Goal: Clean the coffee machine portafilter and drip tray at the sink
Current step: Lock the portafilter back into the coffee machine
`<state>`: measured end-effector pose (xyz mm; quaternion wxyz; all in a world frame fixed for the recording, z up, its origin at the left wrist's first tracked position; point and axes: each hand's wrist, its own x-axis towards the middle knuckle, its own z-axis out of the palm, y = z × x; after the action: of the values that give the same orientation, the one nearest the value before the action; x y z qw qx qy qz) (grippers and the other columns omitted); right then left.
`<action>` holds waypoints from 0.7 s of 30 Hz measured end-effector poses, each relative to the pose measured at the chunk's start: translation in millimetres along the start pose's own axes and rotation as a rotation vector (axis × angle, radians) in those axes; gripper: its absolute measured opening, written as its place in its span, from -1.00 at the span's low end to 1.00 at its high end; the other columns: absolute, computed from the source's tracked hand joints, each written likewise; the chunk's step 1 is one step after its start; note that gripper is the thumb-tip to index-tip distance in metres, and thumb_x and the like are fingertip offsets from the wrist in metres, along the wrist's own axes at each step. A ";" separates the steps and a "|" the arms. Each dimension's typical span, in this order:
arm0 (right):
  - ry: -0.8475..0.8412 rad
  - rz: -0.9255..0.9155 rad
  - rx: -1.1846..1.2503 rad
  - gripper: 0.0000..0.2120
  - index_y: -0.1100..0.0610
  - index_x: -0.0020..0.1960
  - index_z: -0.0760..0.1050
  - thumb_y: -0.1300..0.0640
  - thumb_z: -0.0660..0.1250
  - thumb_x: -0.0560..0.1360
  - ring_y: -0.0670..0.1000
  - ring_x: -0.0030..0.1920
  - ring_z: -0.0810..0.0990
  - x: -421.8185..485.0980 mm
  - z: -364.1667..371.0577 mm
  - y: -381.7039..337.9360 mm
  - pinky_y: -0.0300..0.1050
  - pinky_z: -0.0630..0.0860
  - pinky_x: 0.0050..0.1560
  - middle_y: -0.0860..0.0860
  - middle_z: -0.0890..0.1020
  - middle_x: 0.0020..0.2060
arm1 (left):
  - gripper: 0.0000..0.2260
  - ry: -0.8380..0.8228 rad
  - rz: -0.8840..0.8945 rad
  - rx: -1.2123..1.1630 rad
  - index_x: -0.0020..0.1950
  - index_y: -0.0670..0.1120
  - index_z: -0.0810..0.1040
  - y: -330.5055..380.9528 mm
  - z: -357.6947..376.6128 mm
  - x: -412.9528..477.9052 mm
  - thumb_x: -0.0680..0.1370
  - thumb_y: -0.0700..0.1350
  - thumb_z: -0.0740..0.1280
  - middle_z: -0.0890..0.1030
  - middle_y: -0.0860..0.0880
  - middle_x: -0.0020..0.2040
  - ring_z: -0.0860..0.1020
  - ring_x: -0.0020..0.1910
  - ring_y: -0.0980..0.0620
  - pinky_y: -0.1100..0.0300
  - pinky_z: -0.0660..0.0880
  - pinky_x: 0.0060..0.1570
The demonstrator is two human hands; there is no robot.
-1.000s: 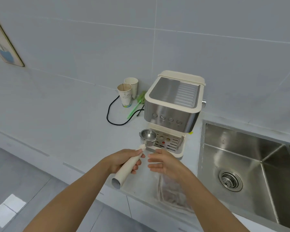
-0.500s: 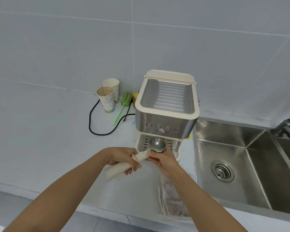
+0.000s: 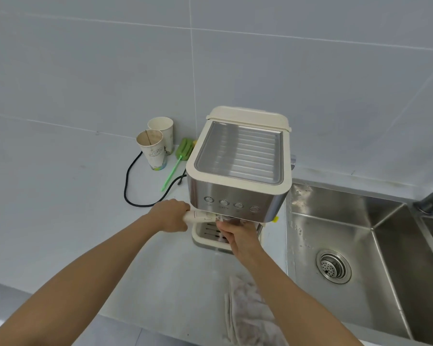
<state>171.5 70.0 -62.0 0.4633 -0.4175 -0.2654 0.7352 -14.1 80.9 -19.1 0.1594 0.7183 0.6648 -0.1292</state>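
Both hands are on the cream-handled metal portafilter (image 3: 200,216), which sits level right under the front of the cream and stainless-steel coffee machine (image 3: 238,168), just above the cream slotted drip tray (image 3: 203,233). The left hand (image 3: 171,217) has its fingers wrapped round the outer end of the handle, so only the bit next to the metal head shows. The right hand (image 3: 235,234) grips the head from below with curled fingers and hides most of it. A stainless-steel sink (image 3: 335,221) is just right of the machine, and a crumpled whitish cloth (image 3: 248,310) lies on the grey surface (image 3: 85,221).
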 end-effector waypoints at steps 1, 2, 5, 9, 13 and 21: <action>0.003 -0.008 0.017 -0.55 0.28 0.19 0.38 0.57 0.29 0.36 0.01 -0.12 0.57 0.7 -2.0 -1.1 -0.22 0.62 -0.13 0.06 0.56 -0.20 | -0.68 -0.003 0.010 0.010 0.20 -0.03 0.46 -1.4 -0.9 3.9 0.45 -0.05 0.32 0.59 -0.04 0.08 0.53 0.03 -0.04 0.19 0.37 -0.18; 0.010 -0.016 0.039 -0.53 0.29 0.20 0.39 0.58 0.29 0.35 0.02 -0.08 0.58 1.9 -3.2 -2.1 -0.18 0.61 -0.03 0.07 0.58 -0.16 | -0.68 0.000 0.018 0.019 0.19 -0.04 0.47 -2.5 -2.1 7.7 0.45 -0.04 0.31 0.59 -0.04 0.06 0.53 0.01 -0.04 0.20 0.36 -0.18; 0.054 -0.024 0.088 -0.45 0.27 0.29 0.36 0.57 0.30 0.35 0.11 0.15 0.56 8.4 -0.2 -5.4 0.00 0.52 0.18 0.15 0.58 0.12 | -0.75 0.001 0.038 0.032 0.10 -0.10 0.47 -4.9 -7.7 18.3 0.47 -0.03 0.29 0.58 -0.07 0.01 0.48 -0.12 -0.03 0.20 0.33 -0.20; 0.110 -0.046 0.128 -0.34 0.21 0.38 0.28 0.57 0.30 0.35 0.15 0.27 0.48 13.2 3.9 -4.2 0.08 0.45 0.26 0.18 0.48 0.29 | -0.77 0.008 0.096 0.075 0.06 -0.10 0.46 -10.5 -11.0 28.8 0.48 0.00 0.27 0.58 -0.11 0.01 0.49 -0.11 -0.04 0.22 0.32 -0.19; 0.121 -0.091 0.123 -0.34 0.19 0.39 0.27 0.57 0.28 0.37 0.16 0.26 0.49 15.6 7.3 -5.2 0.04 0.49 0.20 0.16 0.48 0.29 | -0.69 0.031 0.138 0.093 0.20 -0.06 0.47 -16.1 -12.5 39.1 0.50 0.00 0.25 0.57 -0.13 0.07 0.53 0.04 -0.09 0.14 0.45 -0.02; 0.175 -0.113 0.057 -0.47 0.19 0.31 0.35 0.50 0.29 0.40 0.07 0.09 0.55 17.5 12.3 -5.5 -0.02 0.51 0.14 0.08 0.54 0.13 | -0.71 0.063 0.136 0.073 0.21 -0.10 0.46 -21.6 -10.0 51.8 0.51 -0.07 0.27 0.58 -0.15 0.05 0.55 0.02 -0.10 0.09 0.49 0.00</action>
<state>159.6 88.1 -57.8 0.5374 -0.4511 -0.2259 0.6758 -31.6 133.8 -31.7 0.1206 0.7709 0.6139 -0.1197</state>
